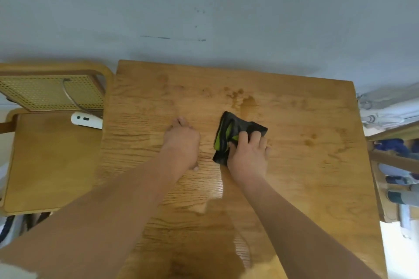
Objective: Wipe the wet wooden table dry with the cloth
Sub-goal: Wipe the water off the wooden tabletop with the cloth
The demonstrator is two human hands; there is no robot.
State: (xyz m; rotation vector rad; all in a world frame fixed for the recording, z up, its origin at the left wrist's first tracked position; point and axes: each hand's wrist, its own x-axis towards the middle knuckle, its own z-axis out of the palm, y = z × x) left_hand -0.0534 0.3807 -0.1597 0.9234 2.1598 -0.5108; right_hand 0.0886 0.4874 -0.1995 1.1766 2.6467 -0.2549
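Wiping is in hand at mid-tabletop. Right hand (pixel 248 152) lies on the near right part of the bunched dark grey cloth with lime-green trim (pixel 235 133). Its grip is wide, the fingers spread and pressing the fabric onto the light-brown wooden tabletop (pixel 294 188) rather than clenching it. Left hand (pixel 181 140) rests on bare wood just left of the cloth and holds nothing. Whether its grip is flat or curled cannot be told from this angle.

Findings: a dark wet patch (pixel 248 103) sits just beyond the cloth's far edge. Smaller damp spots (pixel 309 139) lie to the right, and fainter ones toward the far left.

Recommendations, by judgement:
- Push the cloth away into the far patch first, in overlapping strokes along the grain, palm kept flat so the whole pad bears.
- Open out the bunched cloth, which would likely offer more dry face.
- Brace the left hand only on wood already dry, or it may leave marks.

A cane-backed wooden chair (pixel 45 93) stands off the left edge, clear of the work.
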